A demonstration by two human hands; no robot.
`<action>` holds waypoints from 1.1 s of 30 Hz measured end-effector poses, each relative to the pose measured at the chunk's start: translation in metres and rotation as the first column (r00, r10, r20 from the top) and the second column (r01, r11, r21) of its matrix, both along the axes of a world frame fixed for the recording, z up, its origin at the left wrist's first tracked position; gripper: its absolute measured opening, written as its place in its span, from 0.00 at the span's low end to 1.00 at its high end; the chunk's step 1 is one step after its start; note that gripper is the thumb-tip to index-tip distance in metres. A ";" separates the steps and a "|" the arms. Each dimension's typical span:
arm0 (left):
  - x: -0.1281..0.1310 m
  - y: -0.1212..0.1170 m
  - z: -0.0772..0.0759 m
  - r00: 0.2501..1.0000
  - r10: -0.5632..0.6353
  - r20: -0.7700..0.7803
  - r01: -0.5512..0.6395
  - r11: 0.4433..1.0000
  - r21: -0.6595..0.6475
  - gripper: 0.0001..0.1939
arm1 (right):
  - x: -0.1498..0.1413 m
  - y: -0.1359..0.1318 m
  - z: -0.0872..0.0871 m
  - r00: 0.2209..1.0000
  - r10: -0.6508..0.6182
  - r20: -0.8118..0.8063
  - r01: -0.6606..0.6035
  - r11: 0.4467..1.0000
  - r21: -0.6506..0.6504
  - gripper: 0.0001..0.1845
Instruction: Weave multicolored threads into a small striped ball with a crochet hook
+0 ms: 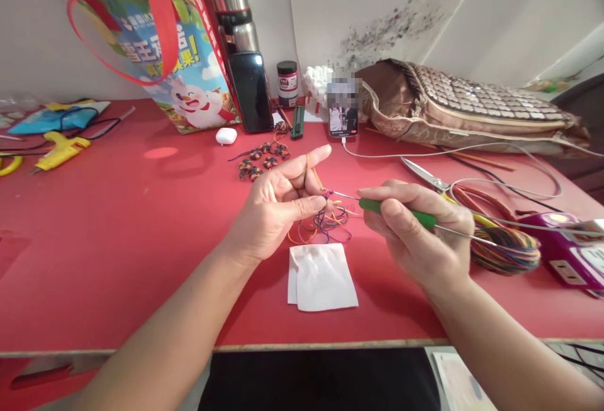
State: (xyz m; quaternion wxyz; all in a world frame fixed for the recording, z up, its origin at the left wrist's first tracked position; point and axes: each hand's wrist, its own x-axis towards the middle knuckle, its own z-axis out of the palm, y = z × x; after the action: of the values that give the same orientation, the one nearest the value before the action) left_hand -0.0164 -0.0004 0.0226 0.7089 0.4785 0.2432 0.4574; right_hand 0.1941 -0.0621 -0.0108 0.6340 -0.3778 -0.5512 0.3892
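Note:
My left hand [287, 200] pinches a small piece of crochet work [327, 194] between thumb and fingers. A strand of multicoloured yarn [307, 168] loops over its raised index finger. My right hand [418, 228] grips the green handle of a crochet hook [370, 204], whose thin metal tip points left and meets the small work. Loose coloured yarn [325, 225] lies curled on the table under the left hand. Behind that hand sit several small dark knotted yarn pieces [257, 158]. A wound ball of multicoloured yarn [507, 250] rests to the right of my right hand.
Folded white tissue [325, 279] lies in front of me on the red table [141, 260]. Scissors [427, 175], a cable and a purple power socket [566, 247] are at right. Phones [252, 93], a paper bag [189, 52] and a sequinned bag [462, 106] line the back; a yellow glue gun [61, 150] is left.

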 end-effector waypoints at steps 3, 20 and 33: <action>-0.001 0.001 0.000 1.000 -0.013 -0.024 0.013 1.000 0.005 0.21 | 0.003 0.000 0.001 1.000 0.010 0.002 -0.010 1.000 0.004 0.08; -0.008 0.005 -0.005 0.959 -0.283 0.031 0.284 0.948 -0.142 0.25 | 0.015 0.016 0.023 0.951 0.248 -0.186 -0.271 0.956 -0.112 0.11; 0.018 -0.008 -0.008 0.998 0.056 0.023 -0.053 0.993 -0.107 0.26 | -0.014 0.009 0.012 0.920 0.153 -0.361 -0.226 0.959 -0.169 0.11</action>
State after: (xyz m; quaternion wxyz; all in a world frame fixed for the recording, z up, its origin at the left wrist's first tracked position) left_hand 0.0020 -0.0088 0.0142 0.7237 0.4275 0.2711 0.4690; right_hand 0.1797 -0.0530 0.0010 0.6369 -0.3126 -0.4221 0.5644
